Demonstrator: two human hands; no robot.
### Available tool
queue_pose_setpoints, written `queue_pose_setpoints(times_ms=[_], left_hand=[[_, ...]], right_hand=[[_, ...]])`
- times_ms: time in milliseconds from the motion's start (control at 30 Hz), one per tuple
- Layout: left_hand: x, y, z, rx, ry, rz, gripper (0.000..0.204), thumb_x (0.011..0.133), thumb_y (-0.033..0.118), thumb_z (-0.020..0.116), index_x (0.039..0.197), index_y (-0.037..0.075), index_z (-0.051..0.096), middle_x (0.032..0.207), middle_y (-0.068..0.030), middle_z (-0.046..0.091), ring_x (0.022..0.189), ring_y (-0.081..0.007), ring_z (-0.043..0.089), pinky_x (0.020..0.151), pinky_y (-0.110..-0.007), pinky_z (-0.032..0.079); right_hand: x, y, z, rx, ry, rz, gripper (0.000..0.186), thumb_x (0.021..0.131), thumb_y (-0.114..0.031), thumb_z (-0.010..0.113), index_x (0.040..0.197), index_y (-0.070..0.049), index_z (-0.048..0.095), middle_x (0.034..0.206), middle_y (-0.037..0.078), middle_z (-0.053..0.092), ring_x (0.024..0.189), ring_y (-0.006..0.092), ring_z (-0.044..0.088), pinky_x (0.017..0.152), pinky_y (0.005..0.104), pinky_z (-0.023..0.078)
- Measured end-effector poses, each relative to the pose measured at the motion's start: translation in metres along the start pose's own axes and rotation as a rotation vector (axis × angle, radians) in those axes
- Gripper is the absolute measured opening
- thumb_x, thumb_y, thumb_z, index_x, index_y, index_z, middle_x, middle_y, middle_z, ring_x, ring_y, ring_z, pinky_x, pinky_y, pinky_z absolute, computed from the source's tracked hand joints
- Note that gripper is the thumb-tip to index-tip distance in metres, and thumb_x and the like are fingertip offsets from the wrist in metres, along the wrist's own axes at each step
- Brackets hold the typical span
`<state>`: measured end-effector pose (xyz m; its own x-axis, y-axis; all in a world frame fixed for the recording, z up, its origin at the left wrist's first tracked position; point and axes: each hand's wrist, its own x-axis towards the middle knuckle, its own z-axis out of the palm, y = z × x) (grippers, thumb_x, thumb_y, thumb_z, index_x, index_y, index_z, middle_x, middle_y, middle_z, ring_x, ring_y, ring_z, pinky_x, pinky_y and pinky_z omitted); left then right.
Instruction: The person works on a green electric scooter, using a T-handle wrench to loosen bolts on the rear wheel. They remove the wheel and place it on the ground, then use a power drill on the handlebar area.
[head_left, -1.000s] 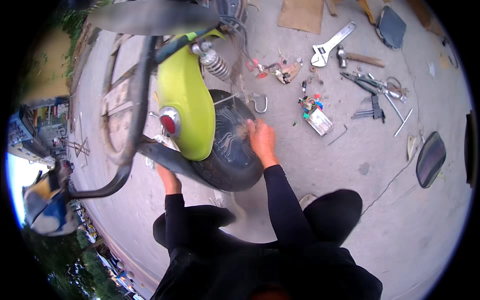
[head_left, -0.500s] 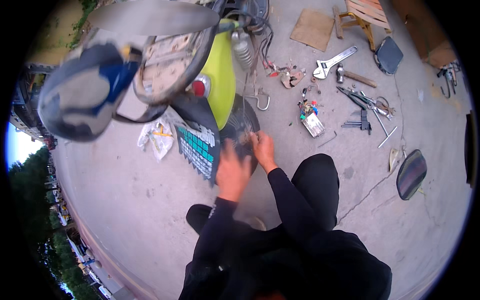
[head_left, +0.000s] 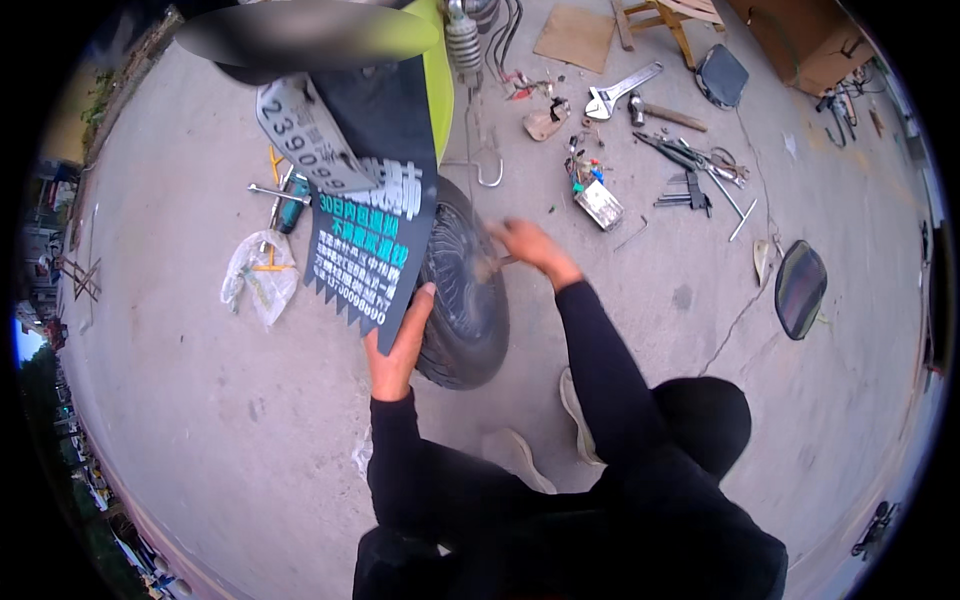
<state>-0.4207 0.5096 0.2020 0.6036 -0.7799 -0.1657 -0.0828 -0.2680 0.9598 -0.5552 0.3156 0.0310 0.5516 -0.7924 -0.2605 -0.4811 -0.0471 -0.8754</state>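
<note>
Crouching by a scooter tyre, left hand pinching the mudflap edge beside the tyre's left, right hand blurred at the tyre's right, grip unclear, wrench and tools far right on the ground

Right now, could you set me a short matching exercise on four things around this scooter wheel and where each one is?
Things:
1. left hand
2. right hand
3. adjustable wrench
4. plastic bag

Places:
A. on the ground left of the mud flap
B. at the right side of the tyre
C. gripping the mud flap's lower edge
D. on the ground beyond the wheel, far right

Pairs: 1-C, 2-B, 3-D, 4-A
</note>
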Motion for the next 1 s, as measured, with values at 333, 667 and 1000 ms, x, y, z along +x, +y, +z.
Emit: queue_pose_setpoints(times_ms=[333,667,1000], left_hand=[[-0.098,-0.032,0.02,0.072,0.247,-0.02,0.091,0.073,0.01,0.078,0.143,-0.007,0.023,0.138,-0.023,0.039,0.129,-0.0305,0.04,0.111,-0.039,0.03],[-0.166,-0.065,0.025,0.0,0.23,-0.037,0.094,0.071,0.006,0.078,0.143,-0.008,0.02,0.137,-0.0223,0.038,0.128,-0.0301,0.04,0.111,-0.039,0.028],[-0.181,-0.049,0.049,0.071,0.218,-0.081,0.098,0.07,0.012,0.083,0.142,-0.008,0.019,0.135,-0.026,0.039,0.126,-0.0334,0.042,0.109,-0.041,0.031]], right_hand=[[0.044,-0.076,0.025,-0.481,0.192,-0.456,0.022,0.082,-0.015,0.056,0.087,0.003,0.067,0.081,0.025,0.067,0.079,0.0438,0.065,0.069,0.0526,0.052],[-0.139,-0.085,-0.1,-0.175,-0.847,-0.143,0.031,0.089,-0.025,0.054,0.084,0.0,0.07,0.098,0.014,0.07,0.092,0.0222,0.067,0.079,0.0366,0.051],[-0.109,-0.146,-0.192,0.982,-0.232,0.002,0.039,0.101,-0.028,0.051,0.066,-0.01,0.046,0.058,0.001,0.047,0.055,0.0174,0.052,0.067,0.0356,0.049]])
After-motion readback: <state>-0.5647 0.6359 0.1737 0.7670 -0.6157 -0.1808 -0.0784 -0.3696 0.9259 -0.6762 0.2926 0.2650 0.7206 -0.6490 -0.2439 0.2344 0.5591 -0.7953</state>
